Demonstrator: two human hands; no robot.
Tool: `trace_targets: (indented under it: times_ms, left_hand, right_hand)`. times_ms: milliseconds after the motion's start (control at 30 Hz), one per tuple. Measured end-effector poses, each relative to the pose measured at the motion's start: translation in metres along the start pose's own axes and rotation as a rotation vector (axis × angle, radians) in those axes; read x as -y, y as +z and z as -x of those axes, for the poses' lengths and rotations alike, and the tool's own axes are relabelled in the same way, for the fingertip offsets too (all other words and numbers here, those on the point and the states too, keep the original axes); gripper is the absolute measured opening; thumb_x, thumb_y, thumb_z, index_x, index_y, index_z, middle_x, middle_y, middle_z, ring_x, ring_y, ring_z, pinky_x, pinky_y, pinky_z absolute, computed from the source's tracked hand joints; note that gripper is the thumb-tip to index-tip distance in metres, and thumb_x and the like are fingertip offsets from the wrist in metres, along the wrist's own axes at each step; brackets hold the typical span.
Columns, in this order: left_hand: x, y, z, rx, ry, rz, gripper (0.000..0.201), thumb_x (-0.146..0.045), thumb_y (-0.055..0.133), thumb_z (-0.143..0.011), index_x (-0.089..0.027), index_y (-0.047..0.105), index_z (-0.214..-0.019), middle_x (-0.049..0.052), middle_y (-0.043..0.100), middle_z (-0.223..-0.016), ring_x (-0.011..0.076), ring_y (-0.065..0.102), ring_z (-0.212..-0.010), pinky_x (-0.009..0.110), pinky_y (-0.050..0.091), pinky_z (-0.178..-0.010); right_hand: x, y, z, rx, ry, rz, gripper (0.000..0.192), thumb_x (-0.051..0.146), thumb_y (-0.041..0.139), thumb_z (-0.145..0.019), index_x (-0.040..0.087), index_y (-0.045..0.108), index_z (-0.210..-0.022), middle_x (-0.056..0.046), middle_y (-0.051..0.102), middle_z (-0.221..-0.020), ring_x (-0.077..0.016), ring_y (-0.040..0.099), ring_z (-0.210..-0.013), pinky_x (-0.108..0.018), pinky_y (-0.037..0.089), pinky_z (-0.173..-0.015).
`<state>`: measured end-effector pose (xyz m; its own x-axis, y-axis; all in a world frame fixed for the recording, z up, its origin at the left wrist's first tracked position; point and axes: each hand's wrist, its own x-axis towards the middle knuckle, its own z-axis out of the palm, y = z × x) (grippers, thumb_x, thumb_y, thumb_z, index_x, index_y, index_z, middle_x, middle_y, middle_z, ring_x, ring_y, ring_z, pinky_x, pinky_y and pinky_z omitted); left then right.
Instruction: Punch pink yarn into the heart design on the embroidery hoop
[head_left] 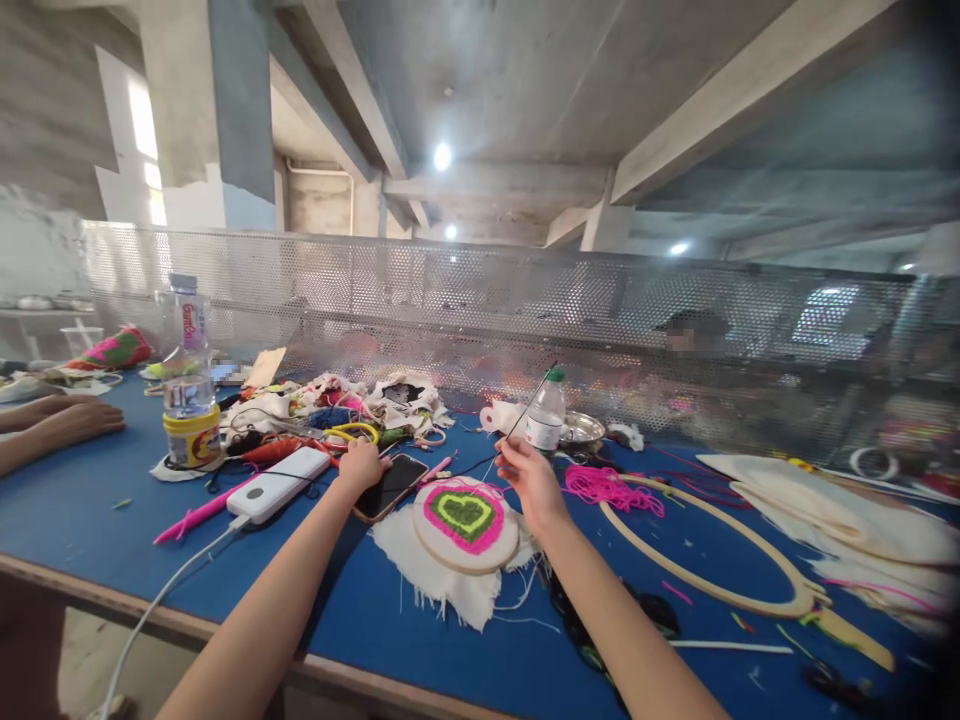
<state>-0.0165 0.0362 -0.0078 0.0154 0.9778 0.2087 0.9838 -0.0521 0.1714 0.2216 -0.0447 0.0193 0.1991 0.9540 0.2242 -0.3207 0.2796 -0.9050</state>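
My left hand [361, 466] is at the yellow-handled scissors [352, 432], its fingers curled at the handles and partly hidden from me. In my raised right hand [531, 482], thumb and fingers pinch a thin dark strand of yarn [534, 400] that slants up to the right. Below and between my hands lies a round embroidery hoop with white cloth [421, 532], worked with a punched heart [463, 520] in pink, green and yellow. The cloth's frayed edge spreads on the table. A dark phone [391, 486] lies just under my left hand, with a pink pen-like tool [436, 470] beside it.
On the blue table [360, 620], a white power bank [279, 486] trails a cable. A bottle stands on a yellow tub [192, 436]; another bottle [546, 412] stands behind my right hand. Rightward lie pink yarn [611, 487] and a large hoop [694, 585]. Another person's hands [71, 418] rest left.
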Motion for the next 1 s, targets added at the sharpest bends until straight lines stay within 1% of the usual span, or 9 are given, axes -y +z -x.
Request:
trace_targets:
  times_ms: [133, 267, 333, 400, 467, 533, 667, 800, 1000]
  left_hand:
    - [0.0, 0.001, 0.002, -0.013, -0.003, 0.02, 0.039, -0.041, 0.046, -0.076, -0.008, 0.062, -0.087, 0.023, 0.046, -0.112, 0.0349, 0.038, -0.109, 0.04, 0.038, -0.08]
    - [-0.001, -0.011, -0.002, -0.215, -0.032, 0.244, 0.032, -0.036, 0.046, -0.078, -0.009, 0.061, -0.073, 0.019, 0.054, -0.102, 0.0316, 0.044, -0.105, 0.037, 0.038, -0.081]
    - [-0.002, -0.02, -0.006, -0.246, -0.042, 0.62, 0.034, -0.04, 0.043, -0.079, -0.012, 0.058, -0.067, 0.013, 0.059, -0.082, 0.0248, 0.052, -0.093, 0.031, 0.042, -0.075]
    - [-0.004, -0.028, -0.01, -0.16, -0.058, 1.136, 0.035, -0.044, 0.043, -0.079, -0.013, 0.055, -0.069, 0.006, 0.058, -0.066, 0.0172, 0.056, -0.074, 0.025, 0.044, -0.063]
    - [-0.006, -0.032, -0.011, -0.068, -0.08, 1.56, 0.032, -0.045, 0.047, -0.077, -0.014, 0.053, -0.072, 0.003, 0.057, -0.061, 0.0114, 0.055, -0.061, 0.021, 0.045, -0.057]
    - [-0.009, -0.034, -0.01, -0.02, -0.106, 1.792, 0.03, -0.044, 0.048, -0.078, -0.015, 0.049, -0.072, 0.002, 0.058, -0.062, 0.0083, 0.055, -0.056, 0.019, 0.046, -0.056]
    - [-0.012, -0.034, -0.006, -0.001, -0.175, 1.938, 0.028, -0.042, 0.04, -0.083, -0.016, 0.045, -0.073, 0.002, 0.06, -0.065, 0.007, 0.056, -0.053, 0.017, 0.047, -0.052]
    - [-0.014, -0.036, -0.005, 0.03, -0.293, 2.012, 0.029, -0.037, 0.036, -0.086, -0.015, 0.045, -0.07, 0.001, 0.058, -0.062, 0.0043, 0.053, -0.048, 0.013, 0.045, -0.048]
    - [-0.014, -0.038, -0.003, 0.051, -0.271, 2.038, 0.025, -0.03, 0.036, -0.087, -0.016, 0.044, -0.068, 0.001, 0.058, -0.059, 0.005, 0.052, -0.048, 0.014, 0.044, -0.05]
  right_hand:
    - [-0.002, 0.001, 0.002, 0.025, -0.002, 0.042, 0.019, 0.032, 0.068, -0.053, 0.019, 0.06, -0.064, 0.001, 0.055, -0.069, -0.0092, 0.047, -0.059, -0.022, 0.035, -0.052]
    - [0.001, 0.0, 0.004, 0.161, 0.053, 0.042, 0.016, 0.029, 0.068, -0.055, 0.019, 0.059, -0.063, 0.001, 0.055, -0.07, -0.0091, 0.047, -0.062, -0.022, 0.035, -0.054]
    - [0.002, 0.001, 0.007, 0.28, 0.138, -0.009, 0.015, 0.028, 0.067, -0.057, 0.019, 0.058, -0.065, 0.0, 0.056, -0.071, -0.0092, 0.047, -0.061, -0.021, 0.034, -0.051]
    - [0.003, 0.003, 0.011, 0.394, 0.253, -0.031, 0.015, 0.028, 0.066, -0.059, 0.018, 0.057, -0.065, 0.0, 0.057, -0.069, -0.0086, 0.046, -0.057, -0.02, 0.028, -0.045]
    - [0.003, 0.006, 0.016, 0.525, 0.377, 0.043, 0.014, 0.026, 0.065, -0.059, 0.017, 0.056, -0.065, 0.0, 0.057, -0.066, -0.0073, 0.044, -0.053, -0.019, 0.022, -0.042]
    - [0.002, 0.008, 0.02, 0.671, 0.478, 0.171, 0.013, 0.024, 0.064, -0.059, 0.016, 0.055, -0.062, 0.0, 0.058, -0.064, -0.0059, 0.042, -0.049, -0.019, 0.019, -0.041]
    - [0.002, 0.007, 0.024, 0.821, 0.523, 0.354, 0.011, 0.023, 0.061, -0.062, 0.015, 0.055, -0.058, -0.002, 0.06, -0.06, -0.0046, 0.039, -0.043, -0.019, 0.019, -0.04]
    - [0.003, 0.004, 0.024, 0.85, 0.542, 0.408, 0.011, 0.023, 0.061, -0.064, 0.015, 0.057, -0.057, -0.003, 0.062, -0.06, -0.005, 0.04, -0.042, -0.019, 0.026, -0.041]
    - [0.001, 0.005, 0.025, 0.838, 0.564, 0.412, 0.011, 0.023, 0.062, -0.063, 0.016, 0.057, -0.057, -0.002, 0.062, -0.061, -0.0053, 0.044, -0.044, -0.019, 0.031, -0.044]
